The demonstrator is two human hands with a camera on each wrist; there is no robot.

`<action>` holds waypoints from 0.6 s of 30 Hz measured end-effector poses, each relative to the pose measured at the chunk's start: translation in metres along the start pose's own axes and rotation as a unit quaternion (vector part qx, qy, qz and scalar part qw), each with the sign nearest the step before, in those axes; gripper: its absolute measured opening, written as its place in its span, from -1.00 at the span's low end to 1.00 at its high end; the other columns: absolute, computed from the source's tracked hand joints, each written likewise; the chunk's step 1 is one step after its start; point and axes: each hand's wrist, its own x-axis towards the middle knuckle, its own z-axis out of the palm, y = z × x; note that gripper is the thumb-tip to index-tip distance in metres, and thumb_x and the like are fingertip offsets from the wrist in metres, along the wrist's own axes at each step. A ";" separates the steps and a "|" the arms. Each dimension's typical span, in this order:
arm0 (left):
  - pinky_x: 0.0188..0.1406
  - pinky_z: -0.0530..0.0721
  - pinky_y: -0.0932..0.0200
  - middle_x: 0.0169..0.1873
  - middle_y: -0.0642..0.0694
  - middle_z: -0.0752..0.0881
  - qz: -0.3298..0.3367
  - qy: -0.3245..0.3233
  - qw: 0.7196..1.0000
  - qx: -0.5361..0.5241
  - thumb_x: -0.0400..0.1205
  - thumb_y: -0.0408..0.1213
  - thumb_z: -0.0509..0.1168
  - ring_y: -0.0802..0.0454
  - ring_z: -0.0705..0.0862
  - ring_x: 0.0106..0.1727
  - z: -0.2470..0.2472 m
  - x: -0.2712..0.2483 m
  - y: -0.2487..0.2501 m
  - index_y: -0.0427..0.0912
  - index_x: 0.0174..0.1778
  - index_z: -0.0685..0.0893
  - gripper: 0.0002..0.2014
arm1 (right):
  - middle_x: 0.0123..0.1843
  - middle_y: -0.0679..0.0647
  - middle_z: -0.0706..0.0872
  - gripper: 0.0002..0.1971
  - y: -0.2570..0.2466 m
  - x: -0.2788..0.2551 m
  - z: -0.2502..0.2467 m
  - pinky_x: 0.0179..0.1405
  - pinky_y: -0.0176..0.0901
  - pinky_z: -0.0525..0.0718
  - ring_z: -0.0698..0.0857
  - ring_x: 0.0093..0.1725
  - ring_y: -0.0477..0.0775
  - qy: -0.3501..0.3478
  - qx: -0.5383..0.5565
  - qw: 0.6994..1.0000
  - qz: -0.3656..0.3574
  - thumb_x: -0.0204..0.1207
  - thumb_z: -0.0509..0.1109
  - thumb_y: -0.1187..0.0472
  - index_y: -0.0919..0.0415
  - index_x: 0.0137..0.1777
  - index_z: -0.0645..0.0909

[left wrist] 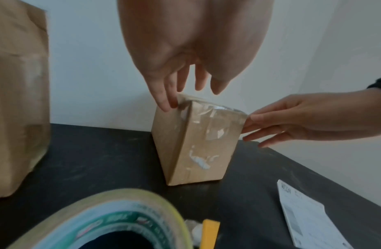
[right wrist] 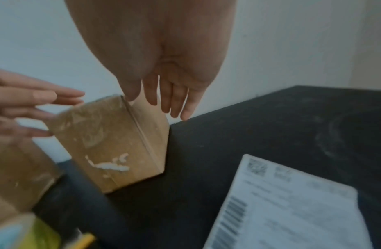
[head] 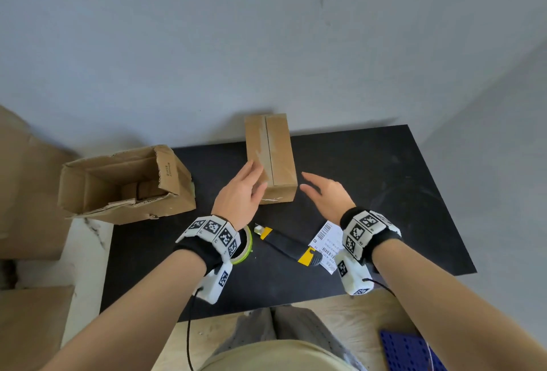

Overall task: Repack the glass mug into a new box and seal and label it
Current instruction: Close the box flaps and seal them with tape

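Note:
A closed, taped cardboard box (head: 270, 160) stands at the middle of the black tabletop (head: 384, 193). My left hand (head: 254, 178) lies against the box's left side with straight fingers; in the left wrist view its fingertips (left wrist: 166, 102) touch the top left edge of the box (left wrist: 198, 148). My right hand (head: 310, 184) is open just right of the box, its fingertips (left wrist: 248, 119) at the top right corner. An open, empty-looking cardboard box (head: 124, 184) sits to the left. No glass mug is visible.
A tape roll (head: 244, 247) lies under my left wrist. A yellow and black utility knife (head: 288, 244) and a printed shipping label (head: 327, 242) lie near the table's front. A wall stands right behind the table. Large cardboard (head: 23, 181) leans at far left.

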 end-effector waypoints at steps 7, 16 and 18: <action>0.18 0.57 -0.06 0.43 -0.17 0.33 -0.125 0.012 0.992 0.008 0.58 0.19 0.23 -0.16 0.50 0.35 -0.003 0.019 0.023 -0.12 0.50 0.34 -0.35 | 0.27 0.02 0.72 -0.67 -0.017 0.016 0.007 0.35 -0.20 0.52 0.63 0.31 0.00 0.008 0.109 0.993 0.035 0.66 0.17 0.26 0.10 0.32 0.65; -0.20 0.50 0.04 0.25 -0.17 0.41 -0.196 0.006 0.976 0.094 0.27 0.41 0.38 -0.21 0.52 0.20 -0.007 0.030 0.029 -0.30 0.32 0.32 -0.04 | 0.27 0.17 0.70 -0.54 -0.031 0.022 0.015 0.43 0.02 0.52 0.63 0.31 0.08 -0.026 0.145 0.988 0.043 0.59 0.06 0.51 0.18 0.28 0.66; -0.15 0.50 0.01 0.26 -0.18 0.39 -0.195 0.016 0.978 0.077 0.27 0.35 0.43 -0.24 0.50 0.21 -0.008 0.030 0.027 -0.27 0.32 0.30 -0.06 | 0.30 0.13 0.68 -0.56 -0.033 0.021 0.015 0.45 -0.08 0.49 0.61 0.32 0.04 -0.035 0.147 0.988 0.038 0.61 0.07 0.49 0.17 0.28 0.66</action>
